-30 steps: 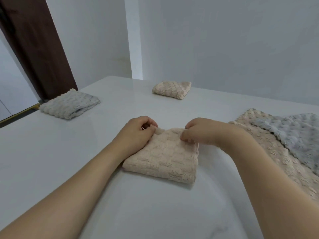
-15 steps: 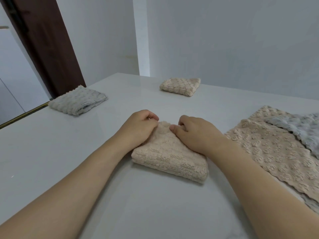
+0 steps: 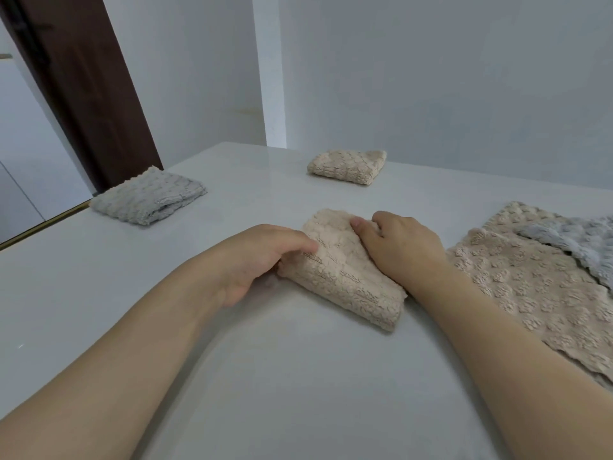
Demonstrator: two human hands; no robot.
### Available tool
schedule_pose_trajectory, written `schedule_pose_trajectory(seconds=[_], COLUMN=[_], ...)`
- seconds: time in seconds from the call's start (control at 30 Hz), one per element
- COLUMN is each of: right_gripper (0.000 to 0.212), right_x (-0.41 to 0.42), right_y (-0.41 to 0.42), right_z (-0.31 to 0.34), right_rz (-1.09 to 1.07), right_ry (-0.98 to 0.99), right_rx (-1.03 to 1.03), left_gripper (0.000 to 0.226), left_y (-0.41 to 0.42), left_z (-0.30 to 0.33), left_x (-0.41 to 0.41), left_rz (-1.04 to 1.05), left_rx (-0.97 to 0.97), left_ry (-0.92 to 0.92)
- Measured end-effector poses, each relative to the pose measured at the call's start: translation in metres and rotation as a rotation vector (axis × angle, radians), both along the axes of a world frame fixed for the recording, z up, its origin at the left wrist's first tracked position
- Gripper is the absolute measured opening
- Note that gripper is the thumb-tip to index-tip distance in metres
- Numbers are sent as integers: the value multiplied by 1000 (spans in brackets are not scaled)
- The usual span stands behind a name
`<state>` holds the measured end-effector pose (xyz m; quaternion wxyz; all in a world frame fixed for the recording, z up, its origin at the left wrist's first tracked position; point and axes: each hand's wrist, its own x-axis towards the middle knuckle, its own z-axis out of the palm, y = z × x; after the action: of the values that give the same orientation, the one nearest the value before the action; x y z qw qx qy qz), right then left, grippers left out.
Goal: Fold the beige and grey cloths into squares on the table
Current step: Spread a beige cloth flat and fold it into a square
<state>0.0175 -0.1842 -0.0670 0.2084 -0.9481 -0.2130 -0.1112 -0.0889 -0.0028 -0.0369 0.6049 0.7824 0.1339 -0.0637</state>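
Note:
A folded beige cloth (image 3: 345, 270) lies on the white table (image 3: 282, 376) in front of me, turned at an angle. My left hand (image 3: 258, 257) grips its left edge, thumb on top. My right hand (image 3: 398, 247) grips the far right part, thumb on top and fingers curled over the edge. To the right an unfolded beige cloth (image 3: 530, 287) lies flat, with a grey cloth (image 3: 577, 247) spread over its far corner.
A folded grey square (image 3: 149, 200) rests near the table's left edge. A folded beige square (image 3: 348, 167) sits at the far edge by the wall. A dark door frame (image 3: 83, 94) stands at the left.
Both hands have turned the folded beige cloth and shifted it away from me. The left hand moved from the top edge to the left side; the right hand closed over the far part.

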Motion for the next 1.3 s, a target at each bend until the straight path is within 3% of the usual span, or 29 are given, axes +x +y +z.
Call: schedule_pose_trajectory(seconds=[0.13, 0.3, 0.37, 0.43, 0.5, 0.57, 0.63, 0.7, 0.77, 0.83, 0.9, 0.97, 1.03, 1.2, 1.3], right_gripper=[52, 51, 50, 50, 49, 48, 47, 47, 47, 48, 48, 48, 50, 47, 41], right_x=[3, 7, 9, 9, 10, 9, 8, 8, 8, 8, 8, 9, 9, 5, 3], right_y=[0, 1, 2, 2, 2, 2, 3, 4, 5, 5, 4, 4, 3, 1, 3], right_z=[-4, -5, -5, -5, -5, -4, -3, -3, -3, -4, -5, -4, -4, 1, 1], right_rz=[2, -27, -41, -43, -40, -42, -54, -61, -59, -54, -58, -52, -45, -9, -12], right_ry=[14, 0, -12, -7, 11, 31, 43, 44, 42, 39, 42, 55, 73, 117, 84], right_rx=[-11, 8, 21, 23, 16, 5, -5, -10, -9, -3, 11, 33, 54, 97, 83], left_gripper=[17, 15, 24, 33, 28, 28, 33, 24, 21, 14, 13, 26, 36, 17, 18], left_y=[-2, 1, 2, 3, 5, 6, 7, 4, -3, -21, -49, -73, -82, -85, -87], left_z=[-3, -14, -17, -15, -11, -11, -13, -8, 2, 10, 4, -9, -21, -24, -31], left_x=[4, 10, 11, 9, 7, 5, 6, 3, -5, -16, -26, -30, -28, -24, -20], left_rz=[84, 122, 148, 144, 105, 88, 159, 241, 337, 298, 54, -120, -119, 9, 28], left_rx=[-84, 374, 453, 423, 318, 331, 515, 905, 1151, 972, 830, 989, 1148, 1192, 1250], left_ry=[-63, -49, -33, -17, -4, 9, 45, 47, -161, -505, -642, -596, -509, -550, -529])
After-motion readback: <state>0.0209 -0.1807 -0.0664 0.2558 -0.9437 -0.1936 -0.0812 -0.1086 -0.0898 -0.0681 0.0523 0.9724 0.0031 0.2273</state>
